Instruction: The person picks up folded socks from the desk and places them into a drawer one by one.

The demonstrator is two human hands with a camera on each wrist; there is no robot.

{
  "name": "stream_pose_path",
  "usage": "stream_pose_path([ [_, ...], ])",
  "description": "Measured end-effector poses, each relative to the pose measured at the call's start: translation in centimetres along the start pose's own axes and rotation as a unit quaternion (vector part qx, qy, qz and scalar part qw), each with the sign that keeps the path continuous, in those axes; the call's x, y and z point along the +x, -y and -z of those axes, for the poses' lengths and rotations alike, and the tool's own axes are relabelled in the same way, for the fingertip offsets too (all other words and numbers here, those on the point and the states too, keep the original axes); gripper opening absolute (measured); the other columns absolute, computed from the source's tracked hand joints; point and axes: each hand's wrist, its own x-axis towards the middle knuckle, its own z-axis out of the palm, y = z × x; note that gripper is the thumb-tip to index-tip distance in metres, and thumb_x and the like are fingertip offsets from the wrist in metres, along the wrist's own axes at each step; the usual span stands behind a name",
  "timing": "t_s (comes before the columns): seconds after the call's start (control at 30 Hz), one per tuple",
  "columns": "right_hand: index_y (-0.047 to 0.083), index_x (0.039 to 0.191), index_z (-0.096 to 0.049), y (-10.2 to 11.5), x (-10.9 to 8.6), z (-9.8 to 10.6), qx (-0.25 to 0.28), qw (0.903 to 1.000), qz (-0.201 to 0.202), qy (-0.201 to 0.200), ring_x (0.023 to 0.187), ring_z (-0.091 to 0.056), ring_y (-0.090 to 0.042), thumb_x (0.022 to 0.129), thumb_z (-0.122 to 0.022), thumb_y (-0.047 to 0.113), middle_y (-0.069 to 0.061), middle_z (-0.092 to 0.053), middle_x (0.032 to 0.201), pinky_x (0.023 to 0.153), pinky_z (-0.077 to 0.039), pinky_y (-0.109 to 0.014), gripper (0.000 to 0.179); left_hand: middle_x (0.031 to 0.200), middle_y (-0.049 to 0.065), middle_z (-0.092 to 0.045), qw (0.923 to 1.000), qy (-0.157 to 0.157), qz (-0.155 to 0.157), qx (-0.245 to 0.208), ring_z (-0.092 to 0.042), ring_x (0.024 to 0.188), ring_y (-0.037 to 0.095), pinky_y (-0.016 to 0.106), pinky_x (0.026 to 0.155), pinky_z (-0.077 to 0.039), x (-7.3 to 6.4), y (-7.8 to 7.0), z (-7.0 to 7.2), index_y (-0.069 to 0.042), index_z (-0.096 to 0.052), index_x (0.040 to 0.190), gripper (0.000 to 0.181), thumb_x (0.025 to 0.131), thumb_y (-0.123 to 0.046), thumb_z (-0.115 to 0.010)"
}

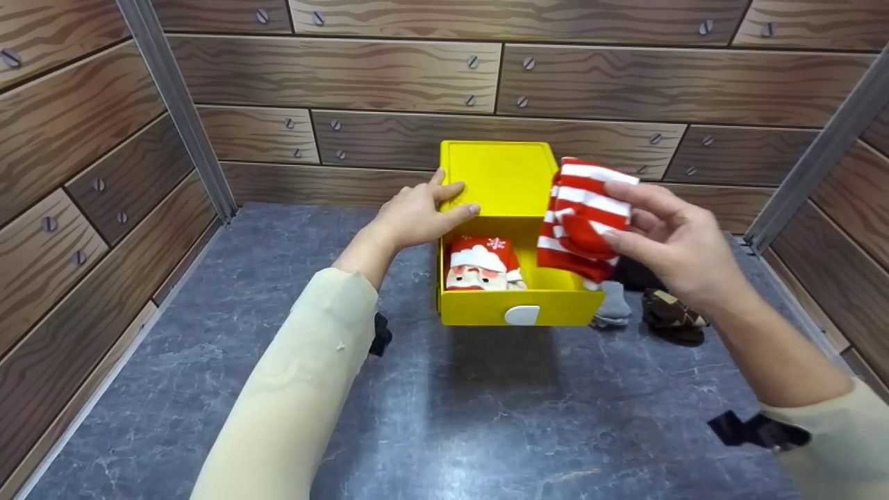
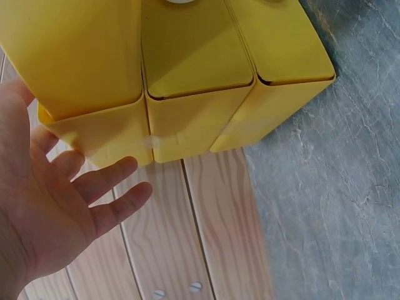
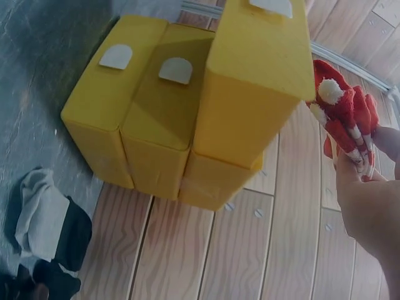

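Folded red-and-white striped socks (image 1: 587, 208) are pinched between the thumb and fingers of my right hand (image 1: 684, 250), raised above the right side of a pulled-out yellow drawer (image 1: 476, 309). A white pompom (image 3: 330, 91) shows on them in the right wrist view. Inside the drawer, at its left, lie red socks with a Santa face (image 1: 479, 267). My left hand (image 1: 417, 217) rests on the left edge of the yellow drawer unit's top (image 1: 503, 177), its fingers extended. The left wrist view shows closed lower drawers (image 2: 197, 56) beneath the extended one.
Right of the unit, grey socks (image 1: 611, 307) and brown patterned socks (image 1: 672, 316) lie on the grey marbled table (image 1: 389, 430), with something black (image 1: 637, 272) behind them. Wood-patterned walls (image 1: 347, 73) enclose the back and both sides.
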Motion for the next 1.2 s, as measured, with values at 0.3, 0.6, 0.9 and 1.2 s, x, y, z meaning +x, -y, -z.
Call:
stream_pose_path([
  [0.3, -0.004, 0.146, -0.061, -1.1, 1.3, -1.5, -0.052, 0.9976, -0.024, 0.039, 0.115, -0.068, -0.022, 0.096, -0.075, -0.005, -0.01, -0.051, 0.144, 0.09, -0.06, -0.028, 0.052, 0.177, 0.001, -0.014, 1.0, -0.004, 0.005, 0.003, -0.03, 0.158, 0.03, 0.048, 0.123, -0.034, 0.1, 0.0, -0.2, -0.03, -0.037, 0.166, 0.079, 0.1, -0.072, -0.053],
  [0.6, -0.006, 0.148, -0.058, -1.9, 2.1, -2.1, -0.08, 0.9944, -0.035, 0.061, 0.116, -0.068, -0.019, 0.097, -0.074, -0.004, -0.011, -0.051, 0.145, 0.091, -0.06, -0.027, 0.053, 0.177, 0.0, -0.014, 0.9999, -0.004, 0.011, -0.008, -0.03, 0.158, 0.029, 0.047, 0.123, -0.035, 0.0, 0.1, -0.2, -0.031, -0.037, 0.166, 0.079, 0.1, -0.071, -0.054],
  [0.9, -0.001, 0.148, -0.06, -2.2, 2.2, -2.3, -0.13, 0.9841, -0.061, 0.104, 0.117, -0.066, -0.024, 0.098, -0.077, 0.004, -0.013, -0.049, 0.147, 0.092, -0.059, -0.025, 0.053, 0.177, 0.002, -0.015, 1.0, -0.004, 0.006, -0.001, -0.029, 0.159, 0.03, 0.048, 0.124, -0.033, 0.2, 0.0, 0.0, -0.03, -0.038, 0.166, 0.079, 0.101, -0.071, -0.053],
  [1.2, 0.0, 0.147, -0.061, -2.4, 2.3, -2.0, -0.158, 0.9747, -0.06, 0.146, 0.119, -0.063, -0.033, 0.097, -0.078, 0.004, -0.016, -0.051, 0.145, 0.091, -0.059, -0.026, 0.053, 0.177, 0.003, -0.016, 0.9999, -0.006, -0.003, 0.008, -0.028, 0.158, 0.032, 0.049, 0.124, -0.033, 0.3, 0.1, -0.1, -0.029, -0.039, 0.165, 0.078, 0.101, -0.071, -0.052],
])
